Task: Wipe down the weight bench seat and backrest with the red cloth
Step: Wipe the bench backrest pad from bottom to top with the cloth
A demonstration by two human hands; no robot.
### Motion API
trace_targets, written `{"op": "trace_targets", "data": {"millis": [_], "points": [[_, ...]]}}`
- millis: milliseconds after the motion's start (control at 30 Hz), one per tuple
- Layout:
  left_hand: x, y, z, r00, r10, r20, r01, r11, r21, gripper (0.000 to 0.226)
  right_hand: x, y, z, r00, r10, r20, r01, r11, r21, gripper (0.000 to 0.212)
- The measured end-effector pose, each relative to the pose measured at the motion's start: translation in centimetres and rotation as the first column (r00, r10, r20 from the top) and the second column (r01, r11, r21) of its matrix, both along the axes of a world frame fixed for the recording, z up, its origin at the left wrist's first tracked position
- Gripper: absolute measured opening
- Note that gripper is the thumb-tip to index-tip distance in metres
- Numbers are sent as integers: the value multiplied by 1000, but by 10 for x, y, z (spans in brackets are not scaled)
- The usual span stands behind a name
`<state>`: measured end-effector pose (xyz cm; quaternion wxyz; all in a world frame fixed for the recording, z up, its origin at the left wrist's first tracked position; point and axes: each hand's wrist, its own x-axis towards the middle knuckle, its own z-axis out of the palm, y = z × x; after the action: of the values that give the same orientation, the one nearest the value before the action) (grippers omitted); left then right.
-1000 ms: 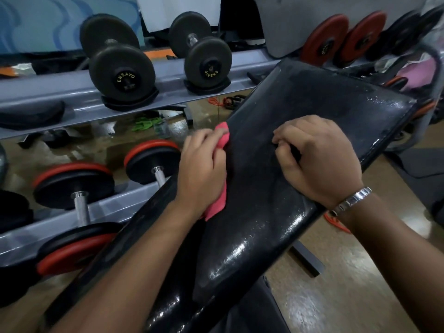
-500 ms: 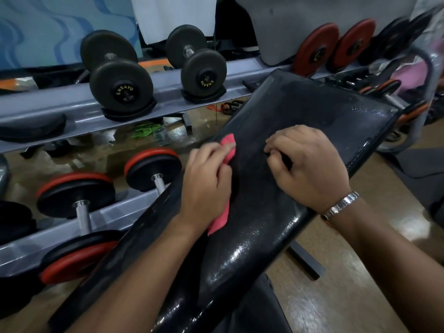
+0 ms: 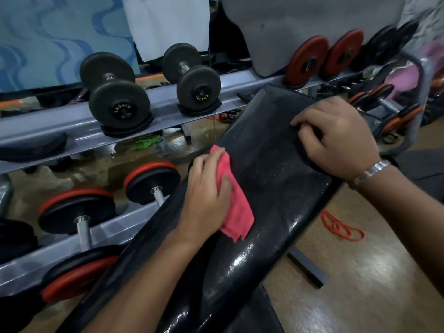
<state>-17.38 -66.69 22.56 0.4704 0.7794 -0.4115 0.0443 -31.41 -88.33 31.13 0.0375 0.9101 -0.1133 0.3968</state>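
Our left hand [image 3: 208,193] grips the soft red cloth [image 3: 237,210] against the left edge of the glossy black backrest [image 3: 271,164]; our right hand [image 3: 341,140] rests fisted.

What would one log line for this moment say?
wiping backrest | left hand holds red cloth on backrest | right hand, fingers curled, rests on backrest

Left hand [image 3: 206,195] lies palm down, fingers gripping the cloth [image 3: 236,212]; right hand [image 3: 336,143] rests with fingers curled under.
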Motion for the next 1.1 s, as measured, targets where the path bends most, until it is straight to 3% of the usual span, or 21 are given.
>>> {"op": "trace_targets", "data": {"millis": [67,167,233,333,433,500,667,767,900,1100], "points": [[18,2,-8,992,91,92,-93,995,23,43,2,3,-2,1000,-21,-10,21,1000,-16,25],[32,-31,2,950,311,-28,-307,946,104,35,5,4,-1,998,-38,-40,38,999,-9,26],[24,-50,10,929,369,-32,-365,926,102,34,4,4,-1,998,-43,-46,42,999,-20,27],[-10,-49,8,950,294,100,-298,954,25,33,3,4,-2,998,-42,-40,41,999,-15,27],[-34,-25,-3,964,142,225,-156,987,45,27,4,4,-2,999,-43,-27,43,999,8,28],[-21,-19,-4,953,159,256,-184,980,78,24,4,4,-4,999,-45,-19,45,999,7,29],[-3,-55,18,914,393,102,-405,902,150,33,5,6,-3,999,-45,-13,45,999,18,28],[-40,-64,22,923,335,190,-354,932,80,35,4,6,-3,999,-49,-7,49,998,28,27],[-68,-29,1,959,138,246,-156,986,54,23,4,5,-4,999,-45,-1,45,998,37,27],[-35,-53,13,923,360,133,-374,922,99,22,5,7,-3,999,-46,3,46,998,51,27]]}}
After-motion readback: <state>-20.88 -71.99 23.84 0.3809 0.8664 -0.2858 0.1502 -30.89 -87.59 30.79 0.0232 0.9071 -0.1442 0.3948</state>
